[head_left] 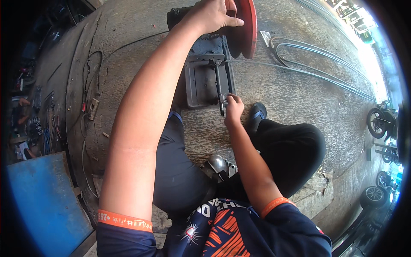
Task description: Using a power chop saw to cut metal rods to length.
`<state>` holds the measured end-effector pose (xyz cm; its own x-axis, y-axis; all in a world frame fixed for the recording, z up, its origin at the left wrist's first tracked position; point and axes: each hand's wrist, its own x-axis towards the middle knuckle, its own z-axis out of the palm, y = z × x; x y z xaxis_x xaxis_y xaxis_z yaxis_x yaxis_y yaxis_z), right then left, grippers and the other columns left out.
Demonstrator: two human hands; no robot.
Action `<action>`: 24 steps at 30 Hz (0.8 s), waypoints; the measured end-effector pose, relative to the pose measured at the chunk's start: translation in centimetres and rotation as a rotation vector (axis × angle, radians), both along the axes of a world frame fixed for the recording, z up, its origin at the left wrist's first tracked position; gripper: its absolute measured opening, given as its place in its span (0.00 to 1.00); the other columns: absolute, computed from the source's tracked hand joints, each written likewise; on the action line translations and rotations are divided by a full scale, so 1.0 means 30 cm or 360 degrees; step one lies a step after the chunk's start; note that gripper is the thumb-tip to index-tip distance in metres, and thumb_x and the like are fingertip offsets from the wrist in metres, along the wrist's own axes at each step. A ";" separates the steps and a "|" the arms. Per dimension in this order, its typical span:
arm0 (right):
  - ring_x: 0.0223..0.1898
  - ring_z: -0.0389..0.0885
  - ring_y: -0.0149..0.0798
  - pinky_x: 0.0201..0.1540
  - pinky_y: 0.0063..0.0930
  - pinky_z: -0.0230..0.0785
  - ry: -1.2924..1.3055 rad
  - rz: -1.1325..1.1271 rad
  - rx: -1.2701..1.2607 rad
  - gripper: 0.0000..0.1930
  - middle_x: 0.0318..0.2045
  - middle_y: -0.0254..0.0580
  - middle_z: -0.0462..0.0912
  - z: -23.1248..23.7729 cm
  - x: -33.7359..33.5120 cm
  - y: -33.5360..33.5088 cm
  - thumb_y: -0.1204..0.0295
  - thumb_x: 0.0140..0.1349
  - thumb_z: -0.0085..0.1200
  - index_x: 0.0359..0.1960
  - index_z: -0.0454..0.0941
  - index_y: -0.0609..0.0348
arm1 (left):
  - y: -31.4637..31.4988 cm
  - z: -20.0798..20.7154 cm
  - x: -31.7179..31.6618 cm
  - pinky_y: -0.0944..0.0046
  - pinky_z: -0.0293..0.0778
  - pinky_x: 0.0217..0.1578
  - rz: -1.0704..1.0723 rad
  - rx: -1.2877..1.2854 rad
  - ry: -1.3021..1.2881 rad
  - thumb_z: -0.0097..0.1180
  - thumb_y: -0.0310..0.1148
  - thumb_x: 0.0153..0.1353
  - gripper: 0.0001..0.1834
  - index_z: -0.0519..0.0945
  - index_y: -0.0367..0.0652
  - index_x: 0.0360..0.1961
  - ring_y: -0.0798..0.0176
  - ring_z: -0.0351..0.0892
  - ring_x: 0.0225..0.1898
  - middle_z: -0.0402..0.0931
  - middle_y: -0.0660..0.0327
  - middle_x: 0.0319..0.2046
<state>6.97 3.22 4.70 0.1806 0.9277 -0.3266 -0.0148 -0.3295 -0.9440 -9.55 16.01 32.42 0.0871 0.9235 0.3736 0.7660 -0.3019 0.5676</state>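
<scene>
A dark cut-off saw base [201, 88] sits on the floor in front of me, with a large red blade guard [249, 30] above its far end. My left hand [214, 17] reaches over the machine and grips the red guard near the upper edge of the view; its fingers are partly hidden, and the thumb lies along the guard. Lower down, my right hand [234, 106] is closed on the crank handle of the clamp screw [219, 83]. A thin metal rod [265, 64] runs from the clamp out to the right.
A silver rounded metal cover [217, 163] lies between my legs. Long bent rods [317, 47] stretch across the right floor. A cable [128, 43] and a small wooden block [93, 109] are on the left, beside a blue panel [47, 201]. Motorcycles [379, 122] stand far right.
</scene>
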 end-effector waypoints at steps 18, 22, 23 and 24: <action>0.42 0.80 0.58 0.48 0.45 0.72 -0.0838 0.2313 -0.0178 0.24 0.38 0.58 0.82 -0.120 -0.121 -0.475 0.53 0.51 0.61 0.42 0.81 0.58 | -0.077 -0.019 0.024 0.55 0.65 0.61 0.0256 0.0045 0.0243 0.73 0.43 0.44 0.47 0.60 0.43 0.63 0.46 0.59 0.66 0.47 0.45 0.70; 0.50 0.76 0.60 0.53 0.42 0.68 -0.0955 0.0759 0.0199 0.35 0.48 0.66 0.76 -0.330 0.010 -0.423 0.59 0.52 0.63 0.57 0.67 0.69 | -0.040 -0.030 0.072 0.54 0.64 0.62 0.0129 0.0249 0.0126 0.72 0.42 0.46 0.46 0.59 0.43 0.63 0.46 0.58 0.67 0.47 0.45 0.70; 0.57 0.69 0.60 0.60 0.41 0.61 -0.0768 0.0611 0.0073 0.39 0.56 0.67 0.68 -0.337 0.035 -0.364 0.60 0.53 0.63 0.60 0.59 0.74 | -0.044 -0.031 0.070 0.54 0.64 0.62 0.0124 0.0251 0.0130 0.72 0.42 0.46 0.46 0.59 0.43 0.63 0.46 0.58 0.67 0.47 0.45 0.70; 0.64 0.61 0.59 0.66 0.39 0.53 -0.0578 0.0463 -0.0047 0.44 0.63 0.68 0.59 -0.331 0.045 -0.305 0.62 0.54 0.62 0.63 0.52 0.79 | -0.052 -0.026 0.069 0.54 0.63 0.62 0.0150 0.0167 0.0137 0.72 0.42 0.46 0.47 0.58 0.43 0.63 0.45 0.57 0.67 0.46 0.45 0.70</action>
